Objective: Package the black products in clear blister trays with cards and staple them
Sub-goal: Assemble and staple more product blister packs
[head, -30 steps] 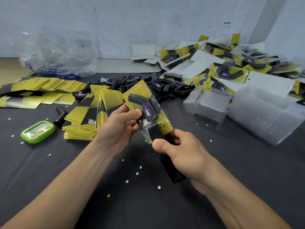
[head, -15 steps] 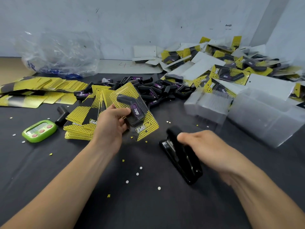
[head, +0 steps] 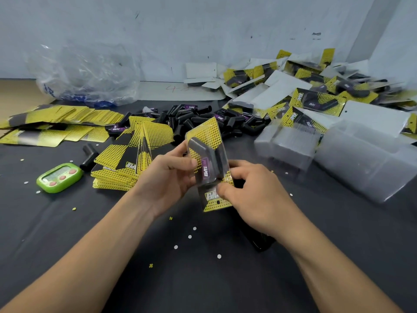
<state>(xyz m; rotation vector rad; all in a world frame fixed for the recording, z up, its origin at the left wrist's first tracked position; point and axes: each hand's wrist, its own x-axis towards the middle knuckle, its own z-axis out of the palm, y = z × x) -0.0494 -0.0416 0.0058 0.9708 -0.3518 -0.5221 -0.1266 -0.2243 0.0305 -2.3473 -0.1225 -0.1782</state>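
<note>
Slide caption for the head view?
Left hand and right hand hold a carded blister pack, black stapler beneath the right wrist.

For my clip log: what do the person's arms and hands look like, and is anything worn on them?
Both are bare. The left hand and right hand have no gloves, and no rings show. The forearms carry no sleeves, watch, bands or markings up to the frame edge.
</note>
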